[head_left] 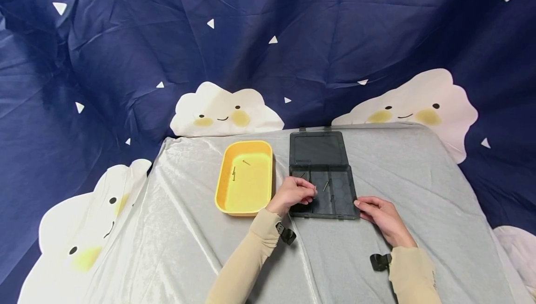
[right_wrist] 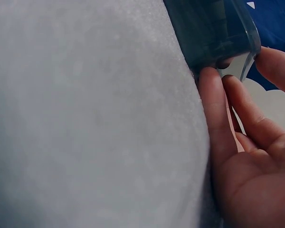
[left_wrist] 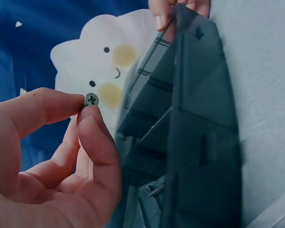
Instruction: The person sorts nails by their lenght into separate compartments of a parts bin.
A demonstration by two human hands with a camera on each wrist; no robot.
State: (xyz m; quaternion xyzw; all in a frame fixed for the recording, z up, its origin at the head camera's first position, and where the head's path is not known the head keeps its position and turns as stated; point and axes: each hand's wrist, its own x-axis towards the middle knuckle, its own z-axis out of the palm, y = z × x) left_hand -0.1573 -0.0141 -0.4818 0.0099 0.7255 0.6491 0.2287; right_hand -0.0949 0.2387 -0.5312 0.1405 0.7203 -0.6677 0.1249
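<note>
My left hand (head_left: 294,193) pinches a cross-head screw (left_wrist: 91,99) between thumb and forefinger, above the left part of a dark see-through compartment box (head_left: 344,206). In the left wrist view the screw's head faces the camera. The box lies with its lid (head_left: 318,148) laid back, away from me. One screw (head_left: 326,185) shows in the middle of the box, and another (left_wrist: 155,190) lies inside near the left hand. My right hand (head_left: 383,218) holds the box by its right side near the front corner, thumb at the upper rim and fingers low against the wall.
Left of the box stands a yellow tray (head_left: 222,204) with several screws (head_left: 233,173) on its bottom. Both sit on a table covered in grey cloth (head_left: 184,229). A dark blue curtain (head_left: 251,24) with printed clouds hangs behind the table.
</note>
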